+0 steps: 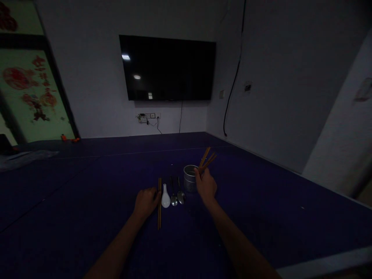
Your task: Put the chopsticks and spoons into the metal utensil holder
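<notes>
Gripping a bundle of wooden chopsticks (205,156) in our right hand (207,186), we have the metal cup (190,181) just left of that hand, whose thumb hides part of the rim. Our left hand (146,202) touches the chopstick pair (159,217); we cannot tell whether it grasps them. Between our hands lie the white spoon (166,200) and two metal spoons (174,200), their dark handles hard to make out
</notes>
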Tool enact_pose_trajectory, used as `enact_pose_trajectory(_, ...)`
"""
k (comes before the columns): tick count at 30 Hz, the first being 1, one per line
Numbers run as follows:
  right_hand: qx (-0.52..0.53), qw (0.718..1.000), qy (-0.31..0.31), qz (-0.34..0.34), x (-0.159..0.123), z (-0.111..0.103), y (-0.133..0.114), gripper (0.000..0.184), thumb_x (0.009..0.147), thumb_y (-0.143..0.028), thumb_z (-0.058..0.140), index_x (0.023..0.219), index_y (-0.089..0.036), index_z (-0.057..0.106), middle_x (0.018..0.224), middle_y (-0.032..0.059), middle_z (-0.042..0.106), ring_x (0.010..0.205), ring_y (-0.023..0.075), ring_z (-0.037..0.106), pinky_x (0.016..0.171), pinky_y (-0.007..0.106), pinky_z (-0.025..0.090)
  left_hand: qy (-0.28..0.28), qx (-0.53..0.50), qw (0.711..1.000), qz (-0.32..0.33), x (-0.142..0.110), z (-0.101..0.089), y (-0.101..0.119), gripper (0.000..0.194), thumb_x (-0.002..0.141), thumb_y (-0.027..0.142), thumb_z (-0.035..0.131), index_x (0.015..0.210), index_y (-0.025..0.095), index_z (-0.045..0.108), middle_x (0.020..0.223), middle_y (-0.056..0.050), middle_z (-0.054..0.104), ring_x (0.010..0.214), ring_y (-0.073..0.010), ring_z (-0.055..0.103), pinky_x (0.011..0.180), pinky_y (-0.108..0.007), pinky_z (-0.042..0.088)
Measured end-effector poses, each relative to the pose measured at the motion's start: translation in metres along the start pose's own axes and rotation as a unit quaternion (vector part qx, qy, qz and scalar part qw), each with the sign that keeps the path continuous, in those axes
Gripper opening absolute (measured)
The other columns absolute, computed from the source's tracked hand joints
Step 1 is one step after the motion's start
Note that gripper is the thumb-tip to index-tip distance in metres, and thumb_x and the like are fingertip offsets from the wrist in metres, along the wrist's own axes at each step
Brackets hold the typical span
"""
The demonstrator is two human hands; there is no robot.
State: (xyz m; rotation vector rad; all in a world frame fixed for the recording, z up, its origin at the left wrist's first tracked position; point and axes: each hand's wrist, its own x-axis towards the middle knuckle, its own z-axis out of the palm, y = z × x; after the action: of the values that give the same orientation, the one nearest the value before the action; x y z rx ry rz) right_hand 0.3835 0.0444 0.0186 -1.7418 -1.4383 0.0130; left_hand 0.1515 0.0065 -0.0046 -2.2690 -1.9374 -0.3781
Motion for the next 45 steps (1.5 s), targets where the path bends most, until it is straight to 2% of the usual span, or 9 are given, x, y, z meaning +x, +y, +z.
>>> enact_pose_trajectory(6,0.043,0.998,0.028,0.042,-0.004,0.002,-0.001,0.056,0.081,-0.064,0.035,0.104,-0.015,0.05,0.073,0.0076,0.065,0.065,0.0211,0.06,0.052,0.026,0.028,-0.002,-0.006,1.0,-0.009,0.0,0.001,0.0,0.039,0.088,0.043,0.03,0.081,0.017,0.059,0.085,-0.009,0.067,0.081,-0.0193,0.062,0.069,-0.028,0.038)
enact_pose_trajectory(10,0.085,0.989,0.099,0.07,-0.008,0.001,-0.001,0.06,0.074,-0.068,0.042,0.106,-0.017,0.049,0.071,0.0042,0.064,0.063,0.02,0.058,0.052,0.025,0.027,-0.006,-0.006,1.0,-0.006,0.0,0.003,-0.001,0.04,0.088,0.043,0.03,0.08,0.017,0.059,0.084,-0.009,0.067,0.08,-0.0197,0.062,0.069,-0.029,0.037)
enact_pose_trajectory(13,0.111,0.975,0.173,0.084,-0.011,-0.003,-0.001,0.052,0.074,-0.067,0.043,0.091,-0.019,0.053,0.063,0.0012,0.06,0.055,0.0169,0.053,0.051,0.024,0.026,-0.007,-0.013,1.0,-0.008,0.001,0.004,-0.001,0.04,0.088,0.044,0.03,0.079,0.018,0.06,0.086,-0.009,0.067,0.081,-0.0195,0.062,0.068,-0.029,0.037)
enact_pose_trajectory(16,0.128,0.971,0.201,0.03,-0.017,-0.005,-0.004,0.046,0.079,-0.063,0.039,0.065,-0.021,0.049,0.052,-0.001,0.051,0.048,0.0139,0.045,0.051,0.024,0.025,-0.013,-0.014,1.0,-0.015,0.001,0.005,-0.002,0.04,0.087,0.044,0.031,0.078,0.018,0.06,0.085,-0.008,0.067,0.081,-0.0191,0.062,0.068,-0.028,0.037)
enact_pose_trajectory(19,0.142,0.973,0.16,-0.088,-0.027,0.002,-0.009,0.047,0.081,-0.058,0.04,0.05,-0.022,0.041,0.045,-0.0013,0.045,0.045,0.0123,0.04,0.051,0.024,0.025,-0.022,-0.01,0.999,-0.022,0.001,0.005,-0.002,0.041,0.087,0.045,0.031,0.078,0.018,0.06,0.082,-0.008,0.067,0.08,-0.0189,0.062,0.067,-0.028,0.037)
enact_pose_trajectory(22,0.137,0.963,0.079,-0.216,-0.042,0.014,-0.016,0.044,0.082,-0.048,0.044,0.048,-0.021,0.044,0.045,-0.0005,0.047,0.044,0.0109,0.04,0.052,0.024,0.026,-0.028,-0.005,0.999,-0.026,0.001,0.005,-0.002,0.041,0.086,0.046,0.031,0.078,0.018,0.06,0.08,-0.007,0.067,0.077,-0.0187,0.062,0.065,-0.027,0.037)
enact_pose_trajectory(26,0.154,0.923,-0.041,-0.351,-0.061,0.025,-0.027,0.038,0.084,-0.04,0.044,0.052,-0.021,0.051,0.049,0.0002,0.054,0.046,0.01,0.045,0.052,0.024,0.027,-0.027,-0.003,0.999,-0.03,0.0,0.003,-0.001,0.04,0.086,0.045,0.031,0.078,0.018,0.06,0.078,-0.007,0.067,0.074,-0.0183,0.062,0.063,-0.027,0.037)
enact_pose_trajectory(32,0.162,0.909,-0.141,-0.358,-0.07,0.029,-0.033,0.034,0.082,-0.041,0.047,0.056,-0.021,0.056,0.056,0.0011,0.061,0.05,0.0106,0.05,0.053,0.022,0.029,-0.045,-0.001,0.998,-0.038,-0.001,0.0,0.001,0.035,0.086,0.041,0.035,0.078,0.018,0.06,0.076,-0.007,0.067,0.074,-0.0176,0.062,0.063,-0.026,0.037)
enact_pose_trajectory(45,0.065,0.907,-0.126,-0.397,-0.066,0.029,-0.031,0.036,0.087,-0.036,0.041,0.058,-0.02,0.056,0.059,0.002,0.063,0.052,0.0107,0.053,0.049,0.024,0.022,-0.043,0.005,0.999,-0.016,-0.005,-0.003,0.004,0.031,0.082,0.035,0.037,0.074,0.018,0.061,0.074,-0.007,0.066,0.073,-0.0192,0.062,0.065,-0.028,0.037)
